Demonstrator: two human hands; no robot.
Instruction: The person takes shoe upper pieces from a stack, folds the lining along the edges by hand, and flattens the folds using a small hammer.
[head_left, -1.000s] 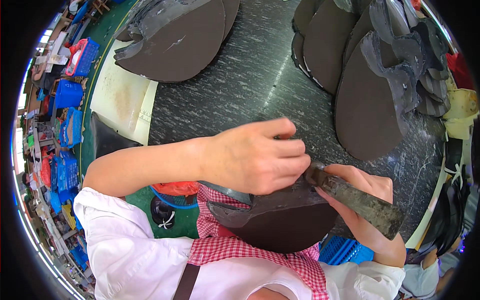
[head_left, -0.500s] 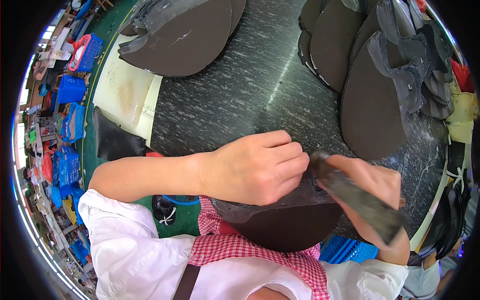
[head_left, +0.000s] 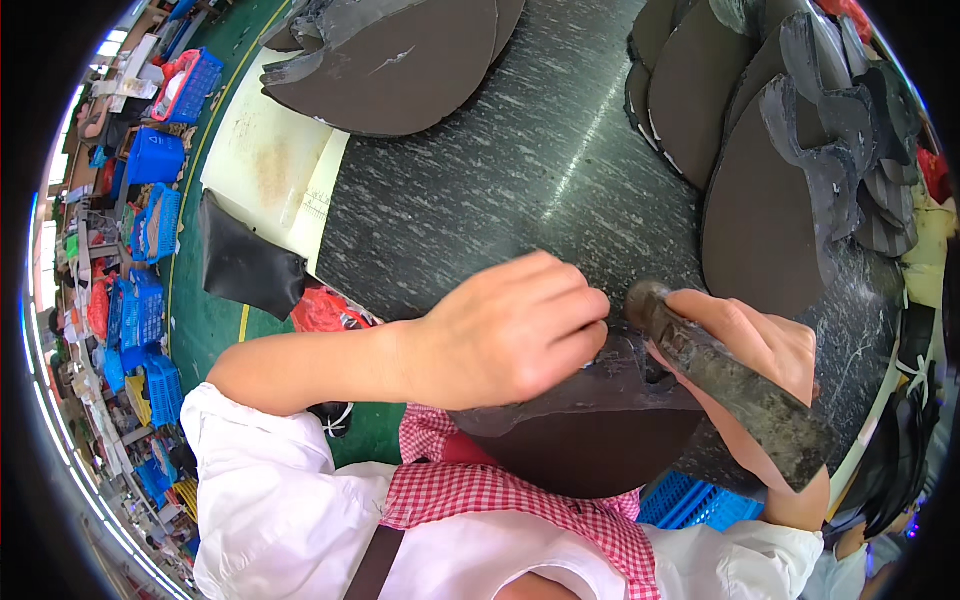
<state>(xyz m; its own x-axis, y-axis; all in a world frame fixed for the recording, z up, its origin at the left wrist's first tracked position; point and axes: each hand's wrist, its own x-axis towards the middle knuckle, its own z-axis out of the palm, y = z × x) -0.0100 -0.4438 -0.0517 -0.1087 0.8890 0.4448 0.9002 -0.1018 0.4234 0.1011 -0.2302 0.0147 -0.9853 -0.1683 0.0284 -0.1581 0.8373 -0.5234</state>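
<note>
A dark brown, rounded leather-like piece [head_left: 590, 450] with a greyish band along its far side lies at the table's near edge, against my apron. Over its far left part rests my left hand [head_left: 520, 325], its fingers curled closed; the fingertips and anything between them are hidden. My right hand [head_left: 770, 345] grips a hammer with a worn metal head [head_left: 735, 375]. The head's rounded end is just right of my left knuckles, and its broad flat end points toward my right forearm. The handle is hidden by the head and hand.
The dark speckled table [head_left: 470, 200] carries overlapping brown pieces [head_left: 765, 210] at the far right and more pieces [head_left: 400, 75] at the far left. A black pouch-like thing [head_left: 250, 255] hangs by the left edge. Blue baskets [head_left: 135, 320] stand beyond the green floor.
The view has shifted slightly, so the table and stacks sit more to the right. The hammer head, blurred before, now shows sharper. Both hands stay near the same piece.
</note>
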